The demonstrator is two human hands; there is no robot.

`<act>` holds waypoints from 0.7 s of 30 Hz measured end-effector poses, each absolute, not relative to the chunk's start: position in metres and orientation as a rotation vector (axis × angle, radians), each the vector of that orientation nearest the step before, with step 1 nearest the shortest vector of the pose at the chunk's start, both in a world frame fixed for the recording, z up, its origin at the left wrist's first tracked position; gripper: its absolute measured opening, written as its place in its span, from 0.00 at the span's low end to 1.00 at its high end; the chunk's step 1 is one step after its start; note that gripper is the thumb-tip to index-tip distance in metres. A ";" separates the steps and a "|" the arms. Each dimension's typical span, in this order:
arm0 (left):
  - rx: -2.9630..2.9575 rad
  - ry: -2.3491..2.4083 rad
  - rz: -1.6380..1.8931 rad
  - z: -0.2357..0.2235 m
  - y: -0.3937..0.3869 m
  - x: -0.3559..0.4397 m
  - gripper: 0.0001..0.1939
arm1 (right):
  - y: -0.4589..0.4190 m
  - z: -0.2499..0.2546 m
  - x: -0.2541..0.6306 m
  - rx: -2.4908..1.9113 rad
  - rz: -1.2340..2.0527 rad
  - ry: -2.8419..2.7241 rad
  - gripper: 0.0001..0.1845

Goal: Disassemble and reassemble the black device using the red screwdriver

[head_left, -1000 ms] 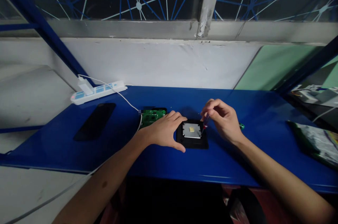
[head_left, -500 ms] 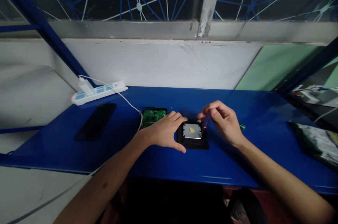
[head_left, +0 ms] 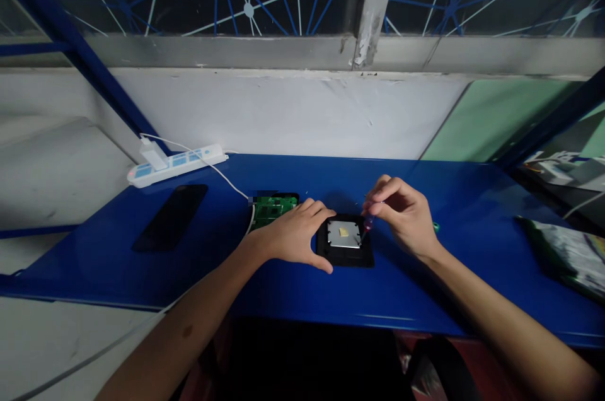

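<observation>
A square black plastic case part point(head_left: 347, 259) lies on the blue table, with a silver metal plate point(head_left: 350, 241) in it and a small yellowish pad point(head_left: 343, 232) on the plate. My left hand point(head_left: 295, 234) rests at the left side of the case, thumb and fingers spread along its edge. Pinched in my right hand point(head_left: 404, 215) is a small screwdriver with a translucent purple-red handle point(head_left: 368, 222). Its tip points down at the plate's right front corner; whether a screw sits there is too small to tell.
Left of the case lies a green circuit board point(head_left: 274, 209), partly behind my left hand. Farther left are a dark phone-like slab point(head_left: 171, 218) and a white power strip point(head_left: 182, 164) with a cable point(head_left: 227, 179). A shiny packet point(head_left: 562, 253) lies at the right.
My right hand has shifted slightly right and its fingers have turned on the screwdriver, which stands at a slightly different angle. My left hand and the case have stayed in place.
</observation>
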State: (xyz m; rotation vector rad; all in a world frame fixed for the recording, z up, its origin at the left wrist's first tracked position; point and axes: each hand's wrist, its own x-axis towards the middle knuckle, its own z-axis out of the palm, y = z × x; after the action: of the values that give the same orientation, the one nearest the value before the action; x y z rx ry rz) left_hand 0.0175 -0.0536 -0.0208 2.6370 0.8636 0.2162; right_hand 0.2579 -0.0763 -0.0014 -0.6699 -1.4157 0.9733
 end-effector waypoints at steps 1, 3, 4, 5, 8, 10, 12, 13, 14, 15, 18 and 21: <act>2.634 0.867 0.216 -0.020 -0.054 0.017 0.54 | -0.077 -0.001 0.258 -0.678 0.980 -1.417 0.08; 2.629 0.873 0.215 -0.020 -0.054 0.018 0.53 | -0.077 0.000 0.258 -0.703 1.000 -1.405 0.07; 2.628 0.874 0.214 -0.019 -0.054 0.018 0.53 | -0.078 0.000 0.258 -0.718 1.008 -1.396 0.07; 2.629 0.872 0.212 -0.019 -0.054 0.018 0.54 | -0.078 0.000 0.257 -0.730 1.014 -1.393 0.06; 2.633 0.866 0.194 -0.019 -0.054 0.018 0.55 | -0.080 0.000 0.255 -0.758 1.005 -1.419 0.02; 2.630 0.869 0.181 -0.019 -0.054 0.017 0.56 | -0.081 -0.001 0.253 -0.781 0.970 -1.432 0.04; 2.627 0.870 0.181 -0.019 -0.054 0.017 0.56 | -0.082 -0.001 0.252 -0.792 0.901 -1.423 0.05; 2.627 0.870 0.184 -0.019 -0.054 0.017 0.56 | -0.082 -0.001 0.251 -0.788 0.865 -1.418 0.04; 2.627 0.870 0.184 -0.019 -0.054 0.017 0.56 | -0.082 -0.001 0.251 -0.781 0.828 -1.413 0.03; 2.627 0.871 0.183 -0.019 -0.054 0.017 0.56 | -0.081 -0.002 0.251 -0.773 0.792 -1.408 0.03; 2.625 0.872 0.172 -0.019 -0.054 0.017 0.55 | -0.080 -0.002 0.251 -0.786 0.703 -1.395 0.05; 2.628 0.870 0.179 -0.020 -0.054 0.017 0.55 | -0.080 -0.004 0.250 -0.847 0.652 -1.373 0.05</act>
State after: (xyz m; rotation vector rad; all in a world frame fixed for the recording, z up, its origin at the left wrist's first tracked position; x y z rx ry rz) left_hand 0.0171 -0.0544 -0.0198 2.6279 0.8700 0.1786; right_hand 0.2505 -0.0803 -0.0037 -0.8467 -1.3728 0.6517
